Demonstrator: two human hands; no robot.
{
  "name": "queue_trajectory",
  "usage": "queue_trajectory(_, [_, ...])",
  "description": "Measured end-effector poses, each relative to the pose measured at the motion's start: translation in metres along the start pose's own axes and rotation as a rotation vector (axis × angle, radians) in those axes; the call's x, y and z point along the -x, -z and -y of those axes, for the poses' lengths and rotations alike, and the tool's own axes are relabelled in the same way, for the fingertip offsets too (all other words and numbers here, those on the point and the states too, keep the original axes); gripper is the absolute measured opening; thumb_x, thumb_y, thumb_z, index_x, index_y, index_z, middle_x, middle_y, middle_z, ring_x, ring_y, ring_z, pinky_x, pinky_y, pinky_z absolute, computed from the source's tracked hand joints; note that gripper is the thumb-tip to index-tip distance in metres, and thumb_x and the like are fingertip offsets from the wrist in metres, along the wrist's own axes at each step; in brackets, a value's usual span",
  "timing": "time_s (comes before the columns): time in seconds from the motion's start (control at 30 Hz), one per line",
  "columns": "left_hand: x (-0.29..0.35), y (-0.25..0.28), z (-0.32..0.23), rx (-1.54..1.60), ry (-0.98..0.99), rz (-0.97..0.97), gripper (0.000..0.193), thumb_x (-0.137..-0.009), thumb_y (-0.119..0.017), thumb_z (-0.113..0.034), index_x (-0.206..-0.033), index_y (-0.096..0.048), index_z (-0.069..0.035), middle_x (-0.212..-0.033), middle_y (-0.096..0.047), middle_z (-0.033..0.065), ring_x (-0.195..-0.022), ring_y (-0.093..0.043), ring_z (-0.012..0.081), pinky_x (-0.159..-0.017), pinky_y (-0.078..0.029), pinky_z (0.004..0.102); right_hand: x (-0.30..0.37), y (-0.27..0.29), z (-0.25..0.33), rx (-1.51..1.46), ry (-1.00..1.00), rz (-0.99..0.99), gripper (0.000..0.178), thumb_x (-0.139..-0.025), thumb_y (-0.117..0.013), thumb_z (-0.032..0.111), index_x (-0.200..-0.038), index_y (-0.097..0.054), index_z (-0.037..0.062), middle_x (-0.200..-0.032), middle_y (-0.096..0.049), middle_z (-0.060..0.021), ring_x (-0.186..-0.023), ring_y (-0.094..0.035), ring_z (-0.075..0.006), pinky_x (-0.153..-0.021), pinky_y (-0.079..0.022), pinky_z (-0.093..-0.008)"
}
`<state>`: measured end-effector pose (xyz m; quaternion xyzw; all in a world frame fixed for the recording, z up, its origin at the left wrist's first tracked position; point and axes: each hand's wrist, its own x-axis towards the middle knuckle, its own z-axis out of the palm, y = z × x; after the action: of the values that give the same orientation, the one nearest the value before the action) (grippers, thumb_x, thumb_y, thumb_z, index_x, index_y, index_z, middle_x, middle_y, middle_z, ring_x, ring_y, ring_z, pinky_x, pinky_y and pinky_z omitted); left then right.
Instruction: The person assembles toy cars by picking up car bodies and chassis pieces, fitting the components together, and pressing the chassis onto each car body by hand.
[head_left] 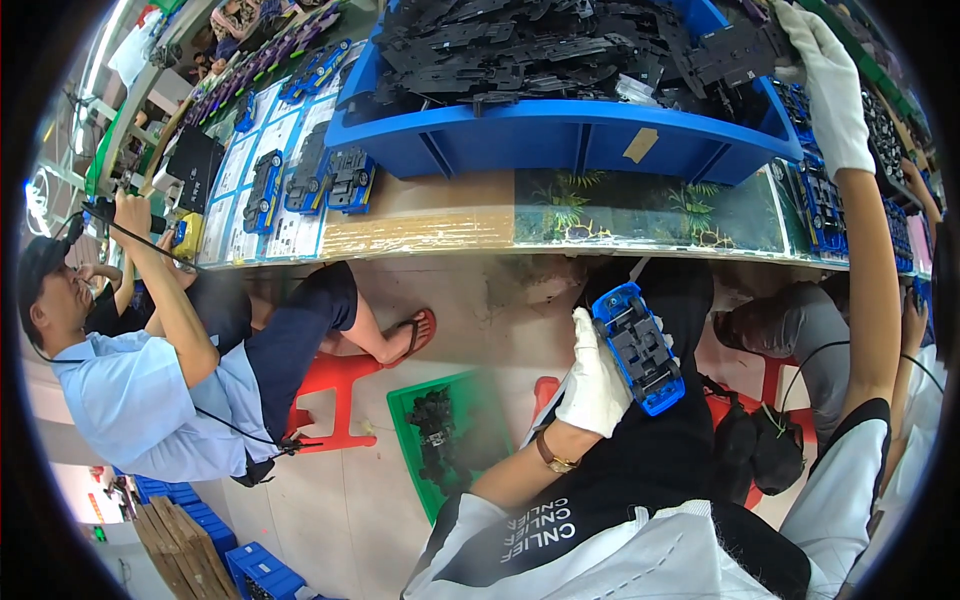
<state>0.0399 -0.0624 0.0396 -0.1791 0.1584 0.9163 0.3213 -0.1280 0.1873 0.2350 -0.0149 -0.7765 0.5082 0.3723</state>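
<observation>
My left hand (592,385), in a white glove, is closed round a blue toy car (640,348) above my lap. The car's black underside and wheels face up. Stretched out to the far right, my right hand (822,75) wears a white glove too and reaches over the corner of a blue bin (480,150). Its fingers grip the end of a flat black plastic chassis plate (738,55) at the bin's right side; the fingertips are partly hidden. Many similar black plastic parts (520,55) heap up in the bin.
Several blue toy cars (264,190) stand on the table's left, more (822,205) on the right. A green crate (405,400) with black parts sits on the floor. On a red stool (335,385) at left sits a co-worker (160,400); another person's leg (815,325) shows right.
</observation>
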Motion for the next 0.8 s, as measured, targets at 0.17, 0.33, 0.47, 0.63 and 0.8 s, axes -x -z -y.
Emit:
queue_trajectory(0.17, [0.010,-0.008,-0.007,0.090,-0.034,0.185,0.074,-0.083,-0.039,-0.072,-0.125,-0.049,-0.012,-0.115,-0.059,0.0131,-0.098,-0.061,0.0307,-0.087,-0.049,0.0557,0.061,0.029,0.020,0.106,0.092,0.151,0.028,-0.093,-0.052,0.020,-0.115,-0.062,0.0061,-0.110,-0.062,-0.0068,-0.085,-0.063,-0.0156,-0.076,-0.051,-0.0269])
queue_trajectory(0.33, [0.031,-0.026,-0.016,0.135,-0.146,0.239,0.077,-0.079,-0.051,-0.069,-0.134,-0.042,-0.016,-0.134,-0.047,0.0114,-0.103,-0.059,0.0358,-0.087,-0.047,0.0604,0.175,0.014,0.028,0.011,-0.218,0.080,0.016,-0.093,-0.057,0.013,-0.103,-0.057,0.0001,-0.101,-0.057,-0.0038,-0.082,-0.057,-0.0069,-0.065,-0.054,-0.0211])
queue_trajectory(0.47, [0.035,-0.031,-0.015,0.038,-0.123,0.191,0.077,-0.080,-0.044,-0.073,-0.135,-0.040,-0.019,-0.117,-0.056,0.0127,-0.100,-0.060,0.0342,-0.086,-0.048,0.0603,0.238,0.022,-0.003,-0.189,-0.437,0.122,0.011,-0.091,-0.059,0.008,-0.099,-0.055,0.0012,-0.098,-0.058,-0.0026,-0.077,-0.053,-0.0046,-0.058,-0.052,-0.0200])
queue_trajectory(0.63, [0.024,-0.022,-0.009,0.010,-0.063,0.115,0.074,-0.081,-0.044,-0.072,-0.132,-0.043,-0.018,-0.108,-0.059,0.0114,-0.094,-0.063,0.0297,-0.082,-0.052,0.0564,0.254,0.025,-0.007,0.046,-0.371,0.251,0.026,-0.079,-0.069,0.003,-0.102,-0.058,0.0038,-0.101,-0.059,-0.0051,-0.085,-0.057,-0.0113,-0.074,-0.049,-0.0254])
queue_trajectory(0.8, [0.018,-0.018,0.004,-0.036,-0.054,0.076,0.074,-0.081,-0.042,-0.073,-0.131,-0.045,-0.019,-0.108,-0.060,0.0091,-0.091,-0.063,0.0289,-0.081,-0.052,0.0560,0.236,0.026,0.006,0.755,0.509,0.677,0.059,-0.052,-0.074,0.014,-0.110,-0.063,0.0152,-0.117,-0.055,-0.0083,-0.111,-0.053,-0.0301,-0.094,-0.043,-0.0400])
